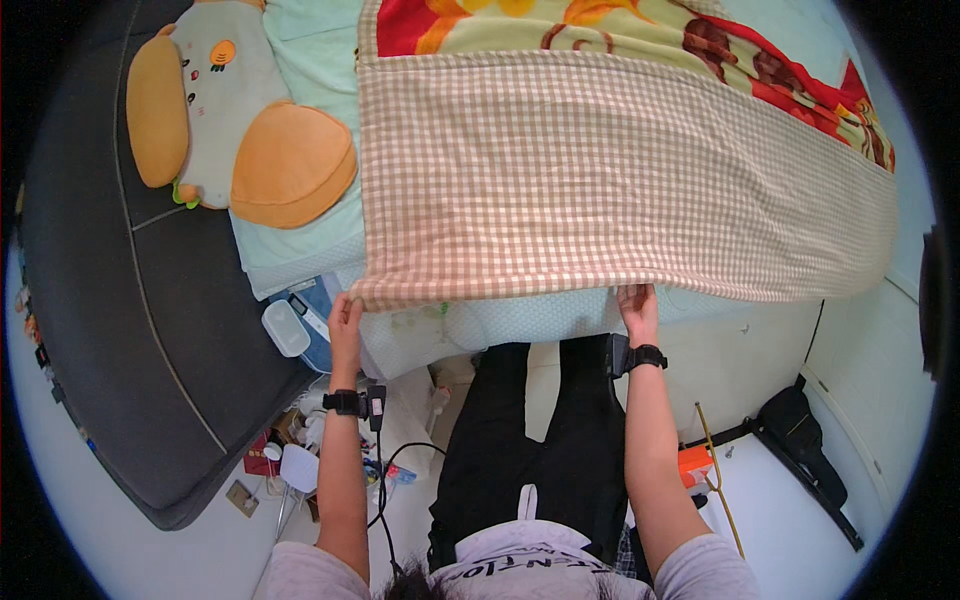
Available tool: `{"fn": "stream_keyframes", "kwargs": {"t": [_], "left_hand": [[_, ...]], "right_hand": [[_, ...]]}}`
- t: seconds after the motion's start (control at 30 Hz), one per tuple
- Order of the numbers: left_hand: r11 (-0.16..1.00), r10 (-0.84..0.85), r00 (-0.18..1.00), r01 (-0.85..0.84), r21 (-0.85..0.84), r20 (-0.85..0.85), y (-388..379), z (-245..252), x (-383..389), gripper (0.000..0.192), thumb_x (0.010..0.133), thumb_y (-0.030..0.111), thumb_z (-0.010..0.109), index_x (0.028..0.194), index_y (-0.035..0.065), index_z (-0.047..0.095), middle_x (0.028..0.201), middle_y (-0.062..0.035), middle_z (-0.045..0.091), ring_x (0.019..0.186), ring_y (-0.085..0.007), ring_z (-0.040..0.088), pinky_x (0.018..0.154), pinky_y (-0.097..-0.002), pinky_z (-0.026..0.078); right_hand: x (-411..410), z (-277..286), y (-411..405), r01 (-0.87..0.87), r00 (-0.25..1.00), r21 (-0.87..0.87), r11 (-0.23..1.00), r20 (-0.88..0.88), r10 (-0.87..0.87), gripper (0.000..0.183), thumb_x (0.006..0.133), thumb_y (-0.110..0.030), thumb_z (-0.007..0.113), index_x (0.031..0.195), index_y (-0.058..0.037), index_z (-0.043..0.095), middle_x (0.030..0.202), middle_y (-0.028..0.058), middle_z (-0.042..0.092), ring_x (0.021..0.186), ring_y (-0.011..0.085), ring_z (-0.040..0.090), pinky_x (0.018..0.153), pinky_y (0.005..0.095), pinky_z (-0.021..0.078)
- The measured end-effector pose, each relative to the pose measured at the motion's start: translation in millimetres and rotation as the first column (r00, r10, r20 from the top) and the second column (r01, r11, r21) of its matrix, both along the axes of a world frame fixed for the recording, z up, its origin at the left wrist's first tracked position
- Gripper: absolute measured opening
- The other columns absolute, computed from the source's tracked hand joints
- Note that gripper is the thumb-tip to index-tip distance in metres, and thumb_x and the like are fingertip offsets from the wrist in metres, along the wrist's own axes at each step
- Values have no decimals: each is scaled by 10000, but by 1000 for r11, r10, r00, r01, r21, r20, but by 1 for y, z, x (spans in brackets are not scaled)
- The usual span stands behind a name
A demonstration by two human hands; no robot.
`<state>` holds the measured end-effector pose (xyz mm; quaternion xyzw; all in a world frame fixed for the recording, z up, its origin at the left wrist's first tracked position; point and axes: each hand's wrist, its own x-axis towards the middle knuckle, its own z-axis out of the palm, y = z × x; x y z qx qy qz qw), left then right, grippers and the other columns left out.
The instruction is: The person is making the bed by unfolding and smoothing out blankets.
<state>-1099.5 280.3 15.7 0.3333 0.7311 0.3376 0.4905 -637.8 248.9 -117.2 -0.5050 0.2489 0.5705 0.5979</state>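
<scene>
A beige-and-white gingham quilt (540,172) lies over the bed, its near edge hanging slightly raised toward me. At its near left corner, my left hand (346,319) pinches the fabric between thumb and fingers. Farther right along the same edge, my right hand (639,304) is at the hem with its fingertips hidden under the cloth; whether they grip it is not clear. Beneath the quilt shows a pale mint mattress cover (517,319) with a dimpled texture. A red and yellow patterned blanket (622,34) lies across the far part of the quilt.
Left of the quilt rests a plush pillow (225,105) with an orange cushion part (292,165). A dark padded headboard (97,285) stands farther left. By the bed's corner sits a white container (286,328). A black cable (381,487) hangs from my left wristband.
</scene>
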Motion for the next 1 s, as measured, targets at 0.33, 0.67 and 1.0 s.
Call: {"fn": "stream_keyframes", "kwargs": {"t": [0.33, 0.67, 1.0], "left_hand": [[952, 304, 950, -306, -15, -75, -38, -7, -2, 92, 810, 113, 494, 806, 25, 517, 642, 61, 414, 592, -30, 343, 526, -169, 274], [899, -424, 797, 310, -310, -430, -75, -86, -19, 135, 772, 138, 486, 853, 48, 547, 815, -147, 574, 779, -341, 531, 678, -360, 413], [824, -424, 601, 567, -13, -678, 98, -23, 14, 80, 794, 94, 475, 843, 43, 512, 753, -142, 549, 685, -334, 532, 551, -357, 421]], "right_hand": [[33, 35, -48, -492, 848, -359, 793, 7, 530, 99, 802, -84, 442, 867, -44, 506, 815, 59, 555, 759, 164, 539, 607, 255, 440], [35, 29, -9, -875, 67, -478, -82, -286, 956, 272, 816, -251, 462, 950, -19, 504, 834, 104, 579, 665, 212, 573, 546, 315, 473], [99, 43, 198, -413, -746, -905, 100, 399, 532, 195, 814, -130, 420, 933, -19, 526, 801, 143, 574, 694, 265, 560, 641, 342, 445]]}}
